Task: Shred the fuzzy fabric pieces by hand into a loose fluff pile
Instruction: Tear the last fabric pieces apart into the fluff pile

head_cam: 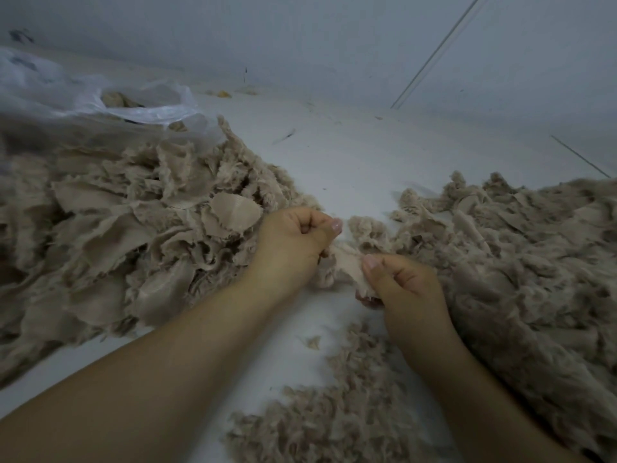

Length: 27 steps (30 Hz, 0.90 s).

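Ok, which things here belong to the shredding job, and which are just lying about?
Part of the job:
- fabric piece pinched between left hand and right hand
- heap of unshredded fabric pieces
- loose fluff pile
- shredded bits near the forearms

Just lying about:
- clear plastic bag
- small scraps by the wall

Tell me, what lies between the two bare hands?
In the head view, a small beige fuzzy fabric piece stretches between the left hand and right hand, both pinching it above the white floor.
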Tool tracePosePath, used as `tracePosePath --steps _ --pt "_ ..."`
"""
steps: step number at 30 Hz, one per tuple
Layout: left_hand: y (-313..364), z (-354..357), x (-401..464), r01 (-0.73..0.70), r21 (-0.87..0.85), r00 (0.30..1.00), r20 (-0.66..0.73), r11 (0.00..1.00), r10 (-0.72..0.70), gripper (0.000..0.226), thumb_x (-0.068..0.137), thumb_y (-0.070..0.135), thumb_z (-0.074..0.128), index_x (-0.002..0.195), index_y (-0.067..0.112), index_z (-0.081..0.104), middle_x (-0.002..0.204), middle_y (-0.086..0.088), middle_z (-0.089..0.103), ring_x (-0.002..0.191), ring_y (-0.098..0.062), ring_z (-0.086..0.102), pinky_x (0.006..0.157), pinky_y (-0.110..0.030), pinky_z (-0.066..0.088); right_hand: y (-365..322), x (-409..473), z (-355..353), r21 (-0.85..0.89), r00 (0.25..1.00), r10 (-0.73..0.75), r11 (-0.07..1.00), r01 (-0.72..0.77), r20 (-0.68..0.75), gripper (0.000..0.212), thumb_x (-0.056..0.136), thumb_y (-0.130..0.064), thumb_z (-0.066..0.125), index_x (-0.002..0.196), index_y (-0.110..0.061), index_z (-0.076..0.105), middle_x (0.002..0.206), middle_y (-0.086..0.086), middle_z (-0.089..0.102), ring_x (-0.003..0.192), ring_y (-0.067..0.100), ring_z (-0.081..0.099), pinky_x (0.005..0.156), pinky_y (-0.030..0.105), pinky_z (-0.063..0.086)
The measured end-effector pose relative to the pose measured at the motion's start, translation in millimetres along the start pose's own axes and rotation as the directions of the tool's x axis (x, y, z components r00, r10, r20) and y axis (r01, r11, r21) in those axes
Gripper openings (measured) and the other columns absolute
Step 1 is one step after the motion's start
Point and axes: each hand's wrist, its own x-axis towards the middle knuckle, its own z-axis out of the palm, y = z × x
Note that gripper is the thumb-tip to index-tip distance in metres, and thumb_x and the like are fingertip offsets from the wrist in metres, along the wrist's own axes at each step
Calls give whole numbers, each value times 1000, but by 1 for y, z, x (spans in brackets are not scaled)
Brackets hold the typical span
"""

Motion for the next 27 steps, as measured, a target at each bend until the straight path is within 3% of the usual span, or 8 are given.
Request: tracePosePath --steps 3,5,8,13,16,21,23,27 --pt "2 -7 7 26 -25 1000 1 999 -26 27 89 8 67 63 7 62 46 0 50 39 -10 37 49 -18 41 1 2 -1 64 993 18 998 -11 -119 43 103 -14 49 62 -9 61 59 15 53 57 16 48 55 27 42" --pt "8 -18 8 152 -12 955 259 988 -144 31 87 22 70 59 10 66 43 -3 51 36 -13 38 51 -20 43 0 2 0 53 992 -2 999 9 -127 43 102 -13 49 61 -5 58 59 19 52 57 17 47 57 28 39" --pt "17 -22 -2 256 271 701 609 928 -371 53 78 59 70 63 8 72 46 -9 58 30 -14 42 36 -18 35 -2 0 0 36 995 -26 999 30 -97 44 101 -12 51 58 -11 56 54 7 51 55 16 47 55 26 40" --pt "10 -8 0 141 324 895 362 936 -261 38 66 35 85 70 8 59 48 -4 52 30 -9 37 36 -15 29 -4 0 -2 93 996 0 996 8 -89 42 102 -12 49 64 -6 65 57 7 60 55 13 53 55 23 45" --pt "9 -10 -2 204 226 836 467 952 -290 34 69 26 81 87 5 61 56 -10 58 32 -11 43 34 -16 34 -3 -1 0 92 996 11 996 -2 -92 42 103 -17 49 67 0 64 62 21 59 57 19 53 55 30 46" --pt "7 -19 2 291 110 757 581 950 -299 21 78 16 70 68 0 61 39 -7 46 27 -11 37 33 -15 31 2 1 -1 99 989 41 995 -27 -145 43 103 -23 50 75 3 68 68 25 65 57 27 60 54 35 53" --pt "8 -26 2 305 124 670 677 944 -305 16 79 12 69 69 1 67 39 -8 48 26 -12 38 33 -14 32 2 0 0 76 987 31 997 -19 -158 47 102 -27 51 66 2 61 62 25 59 53 26 55 51 33 49" --pt "15 -36 1 201 259 361 877 945 -317 11 83 4 69 77 10 77 47 -7 59 32 -10 48 40 -14 41 1 4 -1 171 969 93 984 -54 -230 49 104 -19 46 61 -1 61 53 8 62 49 11 61 49 20 50"
